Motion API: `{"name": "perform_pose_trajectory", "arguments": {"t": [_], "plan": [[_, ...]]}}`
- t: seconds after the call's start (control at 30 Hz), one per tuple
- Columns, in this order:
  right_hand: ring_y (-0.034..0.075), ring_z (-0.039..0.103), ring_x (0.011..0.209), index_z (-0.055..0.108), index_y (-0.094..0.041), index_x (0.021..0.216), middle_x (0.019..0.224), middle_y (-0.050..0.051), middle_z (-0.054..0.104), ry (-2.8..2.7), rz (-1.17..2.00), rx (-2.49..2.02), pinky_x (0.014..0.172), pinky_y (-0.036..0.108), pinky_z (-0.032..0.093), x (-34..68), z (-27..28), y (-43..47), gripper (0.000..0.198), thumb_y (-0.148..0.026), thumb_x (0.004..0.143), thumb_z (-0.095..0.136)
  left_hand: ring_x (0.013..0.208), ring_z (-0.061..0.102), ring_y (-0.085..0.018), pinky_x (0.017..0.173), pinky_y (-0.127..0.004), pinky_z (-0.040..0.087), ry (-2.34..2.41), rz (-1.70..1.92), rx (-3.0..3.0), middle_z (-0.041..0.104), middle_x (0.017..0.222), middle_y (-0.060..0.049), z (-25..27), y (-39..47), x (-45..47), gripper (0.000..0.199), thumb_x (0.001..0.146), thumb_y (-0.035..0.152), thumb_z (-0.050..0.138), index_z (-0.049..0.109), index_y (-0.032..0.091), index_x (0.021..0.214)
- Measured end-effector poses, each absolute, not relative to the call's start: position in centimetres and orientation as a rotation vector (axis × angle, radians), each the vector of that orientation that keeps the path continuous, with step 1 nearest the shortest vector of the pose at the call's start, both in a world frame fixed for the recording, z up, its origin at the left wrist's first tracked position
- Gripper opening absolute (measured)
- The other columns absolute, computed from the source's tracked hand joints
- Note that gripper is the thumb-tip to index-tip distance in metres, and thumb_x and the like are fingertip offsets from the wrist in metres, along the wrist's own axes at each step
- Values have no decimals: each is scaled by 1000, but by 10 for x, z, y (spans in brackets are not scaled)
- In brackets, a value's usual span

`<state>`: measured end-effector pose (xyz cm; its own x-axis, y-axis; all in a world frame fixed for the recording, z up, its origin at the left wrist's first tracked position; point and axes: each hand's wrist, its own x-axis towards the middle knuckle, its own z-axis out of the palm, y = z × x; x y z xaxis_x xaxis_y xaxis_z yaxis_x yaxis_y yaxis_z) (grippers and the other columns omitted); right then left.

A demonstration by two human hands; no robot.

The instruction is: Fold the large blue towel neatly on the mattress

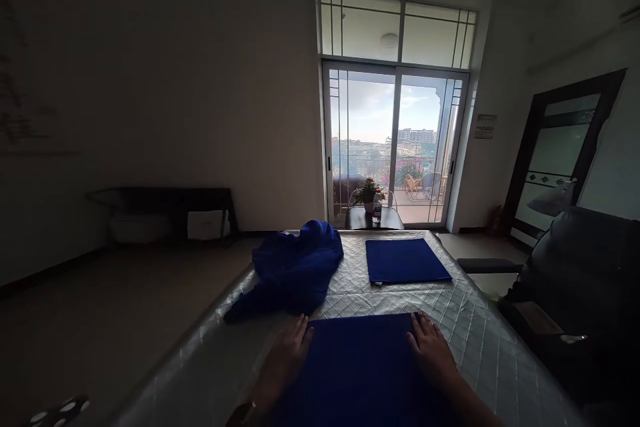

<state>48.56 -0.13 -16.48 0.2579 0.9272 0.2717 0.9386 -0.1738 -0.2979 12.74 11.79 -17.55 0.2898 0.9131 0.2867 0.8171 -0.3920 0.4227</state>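
Your left hand [291, 348] lies at lower centre of the frame, fingers straight and close together; your right hand [434, 348], to its right, rests with fingers slightly spread and thumb apart, neither visibly pinching anything. Between them, the flat blue cloth [363, 367] looks light, soft and limp, hard to damage and perhaps apt to slide on the silvery quilted cover [493, 340]; its two far corners seem the surest hold. Those corners lie at your fingertips, and the cloth runs down to the bottom edge. Beyond, a bunched blue cloth [300, 267] sits left of centre, a folded blue cloth [405, 260] right of centre
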Motion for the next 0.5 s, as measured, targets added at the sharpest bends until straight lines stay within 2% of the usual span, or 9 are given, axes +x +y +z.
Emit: {"name": "perform_pose_trajectory", "arguments": {"t": [0.07, 0.17, 0.3, 0.4, 0.43, 0.5], "plan": [[26, 30, 154, 49, -19, 153, 163, 10, 41, -1657, -18, -2103, 128, 46, 26, 485, -168, -1, 68, -49, 94, 35, 148, 45, -25, 124, -42, 37, 1580, 790, 2306, 53, 156, -13, -176, 122, 121, 64, 100, 42, 25, 60, 11, 143], [30, 36, 151, 61, -27, 144, 157, 8, 52, -1576, -51, -1998, 127, 51, 29, 484, -172, 1, 62, -50, 88, 45, 143, 52, -24, 122, -41, 41, 1576, 880, 2271, 62, 148, -12, -177, 127, 116, 59, 99, 39, 26, 68, 17, 133], [32, 31, 153, 69, -32, 134, 154, 4, 55, -1547, -199, -1903, 130, 55, 17, 467, -143, 8, 53, -40, 83, 54, 136, 60, -25, 118, -41, 46, 1602, 922, 2261, 68, 141, -11, -176, 130, 115, 56, 97, 39, 29, 73, 22, 126], [29, 23, 157, 58, -24, 147, 160, 5, 46, -1732, -244, -1828, 132, 54, 9, 423, -83, 4, 58, -35, 91, 47, 132, 63, -28, 115, -43, 49, 1596, 934, 2274, 70, 138, -13, -175, 130, 114, 54, 95, 39, 31, 76, 20, 120], [29, 20, 158, 51, -20, 151, 164, 7, 40, -1797, -263, -1779, 132, 54, 7, 400, -60, 0, 60, -36, 94, 45, 131, 63, -29, 115, -44, 49, 1591, 938, 2280, 71, 137, -13, -175, 130, 114, 52, 95, 37, 32, 76, 21, 118], [29, 15, 159, 39, -21, 158, 170, 6, 26, -1912, -266, -1639, 132, 53, 6, 347, -18, -10, 65, -43, 98, 46, 130, 64, -30, 113, -46, 50, 1587, 948, 2291, 73, 133, -10, -176, 130, 115, 48, 95, 35, 35, 77, 25, 115]]}}
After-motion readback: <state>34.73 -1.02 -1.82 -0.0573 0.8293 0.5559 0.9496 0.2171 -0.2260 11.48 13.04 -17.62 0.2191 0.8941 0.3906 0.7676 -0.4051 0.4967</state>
